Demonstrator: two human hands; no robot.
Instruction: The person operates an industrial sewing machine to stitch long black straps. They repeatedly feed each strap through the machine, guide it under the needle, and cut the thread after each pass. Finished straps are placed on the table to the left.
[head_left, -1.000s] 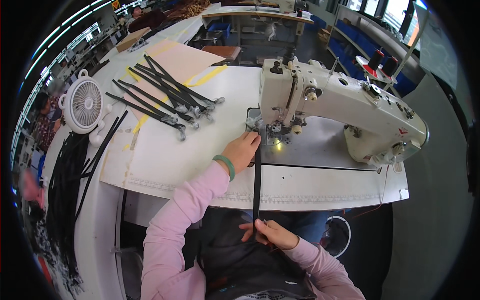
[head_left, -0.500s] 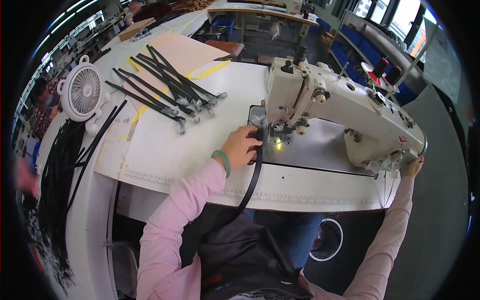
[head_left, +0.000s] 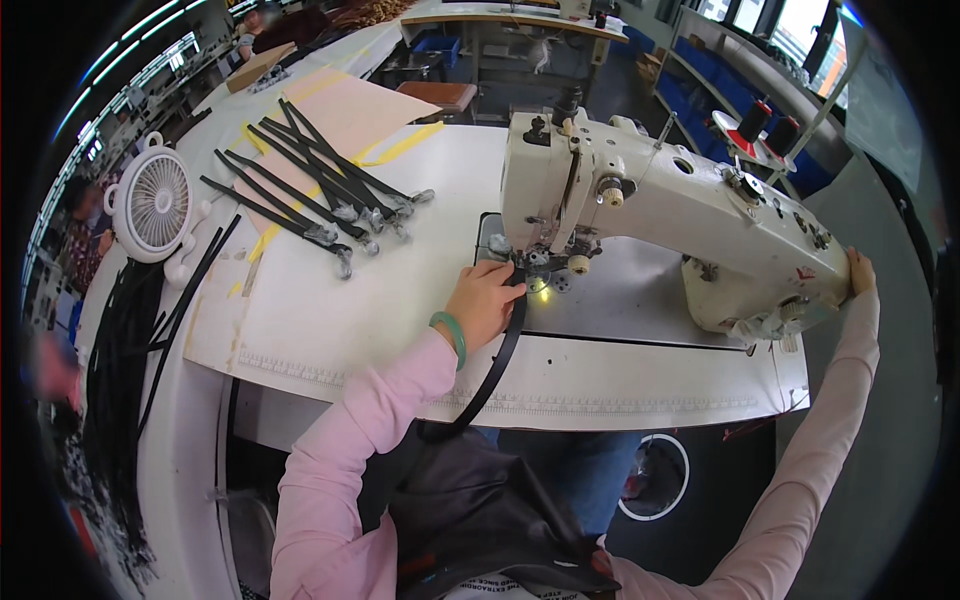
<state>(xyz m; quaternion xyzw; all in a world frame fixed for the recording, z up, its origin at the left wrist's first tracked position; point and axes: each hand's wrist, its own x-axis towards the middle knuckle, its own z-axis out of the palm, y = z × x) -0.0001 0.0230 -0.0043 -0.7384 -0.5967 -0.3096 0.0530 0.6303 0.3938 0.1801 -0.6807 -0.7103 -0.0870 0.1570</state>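
My left hand (head_left: 487,303) lies at centre frame on the white surface (head_left: 400,300), fingers closed on a long black webbing strap (head_left: 500,352) right at the presser foot of the cream-coloured industrial sewing machine (head_left: 660,215). The strap runs from under the needle area down past the surface's front edge toward my lap, where a dark fabric bag (head_left: 470,510) sits at lower centre. A green bangle (head_left: 452,333) is on my left wrist. My right hand (head_left: 860,275) is at the far right of the frame, pressed against the machine's right end by the handwheel; whether its fingers are closed around anything I cannot tell. Upper left of centre: a fan of finished black straps with metal clips (head_left: 310,195) lying on the surface. Further left, a small white desk fan (head_left: 155,205), with a bundle of loose black straps (head_left: 120,360) beside and below it.
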